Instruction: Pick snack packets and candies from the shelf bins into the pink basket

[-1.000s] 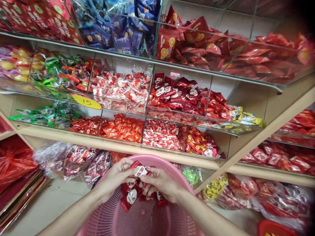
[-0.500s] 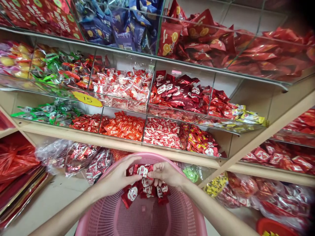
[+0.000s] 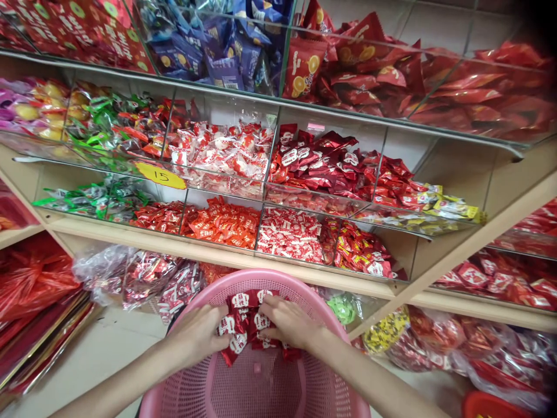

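Several dark red candy packets (image 3: 237, 331) with white labels and red characters lie bunched at the far end inside a pink plastic basket (image 3: 167, 380). My left hand (image 3: 202, 331) grips the left edge of the bunch, its thumb below and its fingers curled at the packets. From the other side, my right hand (image 3: 289, 322) has its fingers bent over the right-hand packets, thumb toward the middle. Part of the packets under my right hand is hidden. Both forearms reach in over the basket's rim.
Clear-fronted shelf bins of wrapped candy rise ahead, including dark red packets (image 3: 319, 157) and orange packets (image 3: 226, 223). A yellow price tag (image 3: 160, 175) reads 15. Bagged candy (image 3: 148, 276) lies under the shelf; a red tub (image 3: 487, 403) stands at lower right.
My hands have moved apart and down onto the bunch. The packet pinched by my right hand has been laid among the others. The view has shifted slightly.
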Demonstrator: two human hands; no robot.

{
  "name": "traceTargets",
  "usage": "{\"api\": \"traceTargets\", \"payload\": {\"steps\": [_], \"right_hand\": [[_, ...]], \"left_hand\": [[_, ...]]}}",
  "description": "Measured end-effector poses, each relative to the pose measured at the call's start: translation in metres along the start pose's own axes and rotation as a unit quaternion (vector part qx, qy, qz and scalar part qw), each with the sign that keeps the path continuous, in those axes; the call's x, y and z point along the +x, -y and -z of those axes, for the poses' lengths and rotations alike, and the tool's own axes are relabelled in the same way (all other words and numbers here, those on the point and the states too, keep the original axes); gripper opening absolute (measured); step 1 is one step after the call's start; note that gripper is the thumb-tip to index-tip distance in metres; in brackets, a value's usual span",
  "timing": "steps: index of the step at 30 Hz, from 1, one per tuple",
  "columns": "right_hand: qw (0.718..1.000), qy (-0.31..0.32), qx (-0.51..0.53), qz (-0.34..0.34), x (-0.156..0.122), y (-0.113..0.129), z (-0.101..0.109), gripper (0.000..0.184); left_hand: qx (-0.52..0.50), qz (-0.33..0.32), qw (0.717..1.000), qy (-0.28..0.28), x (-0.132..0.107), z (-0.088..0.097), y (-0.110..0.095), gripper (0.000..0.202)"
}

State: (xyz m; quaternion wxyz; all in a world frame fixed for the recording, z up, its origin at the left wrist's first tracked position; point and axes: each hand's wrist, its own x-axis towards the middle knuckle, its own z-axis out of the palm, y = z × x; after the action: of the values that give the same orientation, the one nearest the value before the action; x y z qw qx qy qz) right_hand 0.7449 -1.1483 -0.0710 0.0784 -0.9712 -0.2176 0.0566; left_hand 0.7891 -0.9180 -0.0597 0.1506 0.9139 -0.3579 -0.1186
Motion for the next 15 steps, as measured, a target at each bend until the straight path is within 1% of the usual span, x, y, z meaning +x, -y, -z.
{"api": "traceTargets", "payload": {"steps": [2,4,7,10,12,15], "right_hand": [[0.999,0.022,-0.045,-0.001,0.002,0.007,0.001,0.031],[0.998,0.03,-0.057,-0.005,0.005,0.012,0.003,0.029],[0.997,0.04,-0.061,-0.01,0.005,0.015,0.006,0.024],[0.997,0.042,-0.063,-0.013,0.0,0.013,0.006,0.026],[0.997,0.039,-0.063,-0.012,-0.004,0.01,0.004,0.026],[0.997,0.037,-0.065,-0.01,-0.009,0.007,0.003,0.023]], "left_hand": [[0.044,0.019,0.999,0.017,0.0,-0.008,-0.005,0.03],[0.074,0.028,0.997,0.022,0.003,-0.016,-0.008,0.029],[0.088,0.04,0.995,-0.007,0.008,-0.026,-0.013,0.025],[0.093,0.041,0.994,-0.03,0.012,-0.031,-0.02,0.025],[0.109,0.034,0.993,-0.027,0.013,-0.032,-0.026,0.027],[0.135,0.024,0.99,-0.001,0.016,-0.037,-0.032,0.029]]}}
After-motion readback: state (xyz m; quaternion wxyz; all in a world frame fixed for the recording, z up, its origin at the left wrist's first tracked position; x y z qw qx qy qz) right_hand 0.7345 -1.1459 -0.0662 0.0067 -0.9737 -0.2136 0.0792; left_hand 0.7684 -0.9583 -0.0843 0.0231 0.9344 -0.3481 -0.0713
